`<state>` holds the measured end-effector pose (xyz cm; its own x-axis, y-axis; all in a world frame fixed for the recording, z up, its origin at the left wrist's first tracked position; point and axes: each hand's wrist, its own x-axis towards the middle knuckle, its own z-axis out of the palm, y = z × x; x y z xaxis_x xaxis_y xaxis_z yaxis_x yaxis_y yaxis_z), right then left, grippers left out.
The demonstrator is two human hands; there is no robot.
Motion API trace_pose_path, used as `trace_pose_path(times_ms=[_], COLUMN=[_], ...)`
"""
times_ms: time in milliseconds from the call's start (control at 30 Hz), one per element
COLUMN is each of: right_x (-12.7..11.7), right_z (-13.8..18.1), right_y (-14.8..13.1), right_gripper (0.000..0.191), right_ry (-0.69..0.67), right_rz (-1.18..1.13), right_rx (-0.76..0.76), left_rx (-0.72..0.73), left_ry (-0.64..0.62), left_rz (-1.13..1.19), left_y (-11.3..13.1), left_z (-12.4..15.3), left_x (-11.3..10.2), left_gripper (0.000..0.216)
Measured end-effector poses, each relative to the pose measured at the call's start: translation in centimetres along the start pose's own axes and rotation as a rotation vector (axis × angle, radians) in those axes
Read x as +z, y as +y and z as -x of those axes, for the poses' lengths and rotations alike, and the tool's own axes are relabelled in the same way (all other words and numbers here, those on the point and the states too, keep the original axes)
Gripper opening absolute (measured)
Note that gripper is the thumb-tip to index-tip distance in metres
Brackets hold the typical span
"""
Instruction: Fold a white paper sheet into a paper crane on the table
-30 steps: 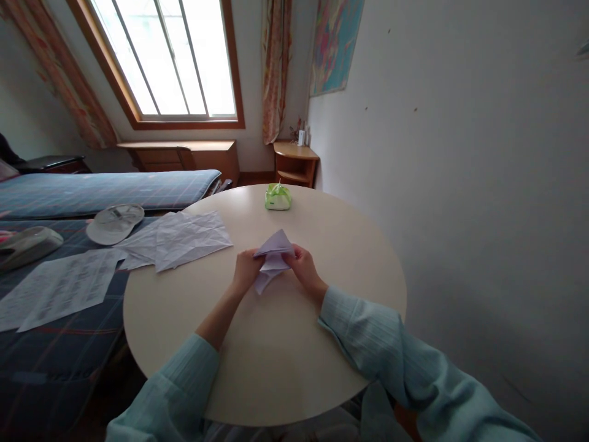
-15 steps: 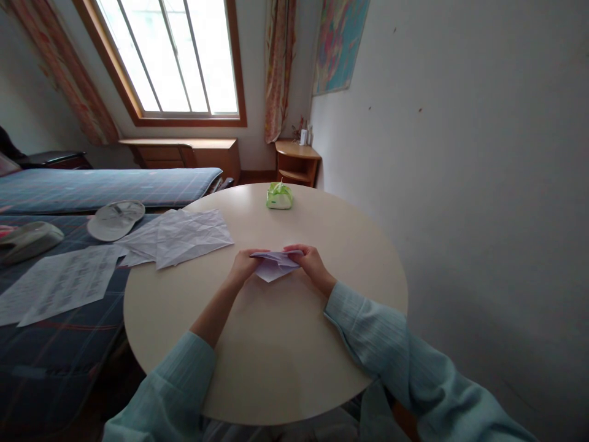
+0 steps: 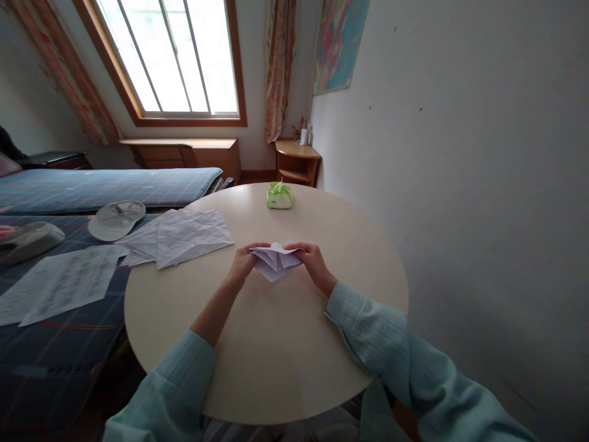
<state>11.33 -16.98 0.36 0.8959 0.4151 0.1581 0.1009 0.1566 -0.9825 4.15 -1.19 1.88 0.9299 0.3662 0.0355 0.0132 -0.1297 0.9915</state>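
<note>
A small folded piece of pale paper (image 3: 276, 260) lies low over the middle of the round beige table (image 3: 276, 356). My left hand (image 3: 243, 265) pinches its left corner and my right hand (image 3: 311, 260) pinches its right corner. Both hands' fingers are closed on the paper, and its lower point faces me. Light blue-green sleeves cover my forearms.
Crumpled white sheets (image 3: 184, 236) lie at the table's left edge, and a green tissue pack (image 3: 278, 196) sits at its far side. To the left a bed (image 3: 55, 288) holds printed sheets (image 3: 59, 282) and a grey cap (image 3: 115, 219). A bare wall stands close on the right.
The paper's upright pointed flap has been folded down flat, then spread a little between my hands. Both hands stayed at its corners, slightly farther apart.
</note>
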Motion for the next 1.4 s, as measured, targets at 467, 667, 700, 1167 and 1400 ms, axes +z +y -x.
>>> trace_pose_path(times_ms=[467,667,700,1167,1400], right_x=[-1.0,-0.8,-0.8,-0.6,-0.6], right_z=[0.2,1.0,1.1,1.3,0.4], right_y=[-0.6,-0.7,-0.7,-0.8,-0.5], right_gripper=[0.032,0.036,0.036,0.025,0.037], right_ry=[-0.052,-0.211,-0.224,-0.480,-0.164], right_rz=[0.244,0.419,0.427,0.229,0.080], right_rx=[-0.341,-0.457,-0.456,-0.277,-0.088], left_rx=[-0.207,-0.198,-0.205,-0.092,-0.119], left_ry=[-0.475,-0.503,-0.557,-0.302,-0.343], left_rz=[0.312,0.097,0.084,0.028,0.125], left_y=[1.1,0.8,0.9,-0.7,-1.0], left_z=[0.3,0.3,0.3,-0.5,-0.4], left_x=[-1.8,-2.0,-2.2,-1.2,-1.0], left_gripper=[0.043,0.039,0.040,0.046,0.084])
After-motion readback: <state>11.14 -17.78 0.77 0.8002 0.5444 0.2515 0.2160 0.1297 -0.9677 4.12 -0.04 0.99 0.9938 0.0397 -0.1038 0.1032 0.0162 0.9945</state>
